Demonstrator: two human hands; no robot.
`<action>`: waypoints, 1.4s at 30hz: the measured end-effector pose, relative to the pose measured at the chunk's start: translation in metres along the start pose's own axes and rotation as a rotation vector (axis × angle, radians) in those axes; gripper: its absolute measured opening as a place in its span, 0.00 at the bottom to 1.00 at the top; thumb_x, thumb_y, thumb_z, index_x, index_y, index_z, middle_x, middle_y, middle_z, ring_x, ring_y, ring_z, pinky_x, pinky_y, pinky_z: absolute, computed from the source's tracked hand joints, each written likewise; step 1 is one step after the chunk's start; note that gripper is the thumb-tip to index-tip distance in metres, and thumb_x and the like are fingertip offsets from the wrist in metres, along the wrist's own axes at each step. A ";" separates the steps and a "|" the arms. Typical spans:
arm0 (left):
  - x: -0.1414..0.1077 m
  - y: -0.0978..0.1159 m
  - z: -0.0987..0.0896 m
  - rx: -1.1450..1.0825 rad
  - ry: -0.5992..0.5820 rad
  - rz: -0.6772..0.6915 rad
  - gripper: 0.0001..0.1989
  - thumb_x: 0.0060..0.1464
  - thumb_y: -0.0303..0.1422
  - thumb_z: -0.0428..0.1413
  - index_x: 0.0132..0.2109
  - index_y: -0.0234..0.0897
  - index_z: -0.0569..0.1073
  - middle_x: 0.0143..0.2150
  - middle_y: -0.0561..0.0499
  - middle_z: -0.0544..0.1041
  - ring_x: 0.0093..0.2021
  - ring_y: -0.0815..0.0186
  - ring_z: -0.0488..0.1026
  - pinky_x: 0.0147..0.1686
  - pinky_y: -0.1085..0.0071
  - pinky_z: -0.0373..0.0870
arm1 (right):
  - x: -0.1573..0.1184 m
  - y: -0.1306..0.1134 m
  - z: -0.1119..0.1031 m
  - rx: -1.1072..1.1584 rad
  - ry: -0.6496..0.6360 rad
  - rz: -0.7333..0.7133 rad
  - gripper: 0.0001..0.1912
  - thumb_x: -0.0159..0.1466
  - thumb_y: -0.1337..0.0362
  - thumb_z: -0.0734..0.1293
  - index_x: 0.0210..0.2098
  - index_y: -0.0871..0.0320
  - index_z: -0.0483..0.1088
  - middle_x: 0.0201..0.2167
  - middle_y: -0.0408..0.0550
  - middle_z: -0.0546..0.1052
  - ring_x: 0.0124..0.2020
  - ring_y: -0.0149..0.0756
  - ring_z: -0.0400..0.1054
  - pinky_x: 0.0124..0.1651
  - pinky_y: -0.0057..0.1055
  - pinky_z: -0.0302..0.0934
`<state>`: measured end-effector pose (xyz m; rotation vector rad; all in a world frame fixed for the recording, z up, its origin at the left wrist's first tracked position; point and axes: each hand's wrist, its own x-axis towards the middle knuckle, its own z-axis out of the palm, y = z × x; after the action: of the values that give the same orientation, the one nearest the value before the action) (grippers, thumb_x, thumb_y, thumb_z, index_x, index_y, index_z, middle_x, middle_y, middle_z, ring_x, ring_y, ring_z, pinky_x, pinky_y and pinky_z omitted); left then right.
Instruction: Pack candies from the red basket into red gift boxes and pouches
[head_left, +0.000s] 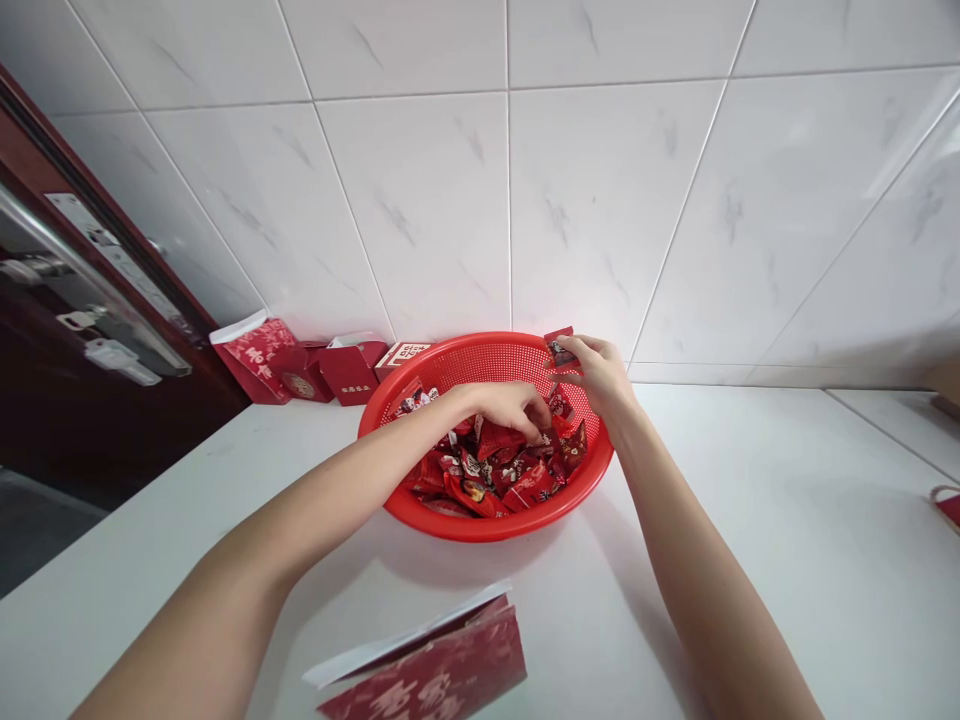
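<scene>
Red plastic basket sits mid-frame on the white counter, with a heap of wrapped packets inside, mostly toward the front and right.

Your right hand, right of centre by the basket's back-right rim, has one dark red packet pinched in the fingertips, above the heap. Your left hand is in the basket, fingers curled down, tips at the packets on the right of the heap. Can't tell if it has a firm grip on one or is only touching.

Step in hand reads as picking packets out one by one. Next move, my call: keep the right pinch as is, close left thumb and finger on a single packet, lift straight up so neighbours don't drag. Watch your hands, they're close together; wrappers look slick and could slip.

Red paper bag at bottom centre, mouth part open, apart from the basket; neither hand is on it. More red paper bags stand at the wall, left of the basket.
</scene>
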<state>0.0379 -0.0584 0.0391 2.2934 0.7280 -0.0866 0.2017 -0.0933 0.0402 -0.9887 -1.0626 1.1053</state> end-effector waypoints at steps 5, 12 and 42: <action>-0.004 0.002 -0.010 -0.010 0.198 -0.020 0.11 0.48 0.34 0.63 0.23 0.37 0.73 0.20 0.57 0.69 0.23 0.68 0.64 0.26 0.71 0.56 | 0.002 0.002 -0.002 0.003 -0.018 -0.007 0.08 0.56 0.61 0.74 0.26 0.58 0.75 0.24 0.44 0.74 0.28 0.31 0.70 0.30 0.28 0.71; -0.011 -0.002 -0.023 0.026 0.402 -0.083 0.12 0.54 0.34 0.59 0.24 0.37 0.72 0.22 0.56 0.71 0.25 0.68 0.65 0.29 0.71 0.58 | 0.003 0.004 -0.004 0.017 -0.024 0.002 0.09 0.55 0.60 0.76 0.28 0.57 0.73 0.26 0.44 0.76 0.29 0.32 0.72 0.33 0.29 0.73; -0.016 -0.029 -0.039 0.115 0.495 -0.321 0.12 0.45 0.30 0.51 0.17 0.40 0.60 0.19 0.55 0.64 0.24 0.66 0.59 0.28 0.67 0.54 | 0.000 0.001 -0.002 0.014 -0.037 0.024 0.04 0.58 0.63 0.72 0.29 0.57 0.77 0.28 0.45 0.79 0.27 0.30 0.72 0.29 0.26 0.70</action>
<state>0.0032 -0.0234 0.0545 2.3064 1.3722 0.3102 0.2035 -0.0933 0.0391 -0.9755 -1.0741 1.1528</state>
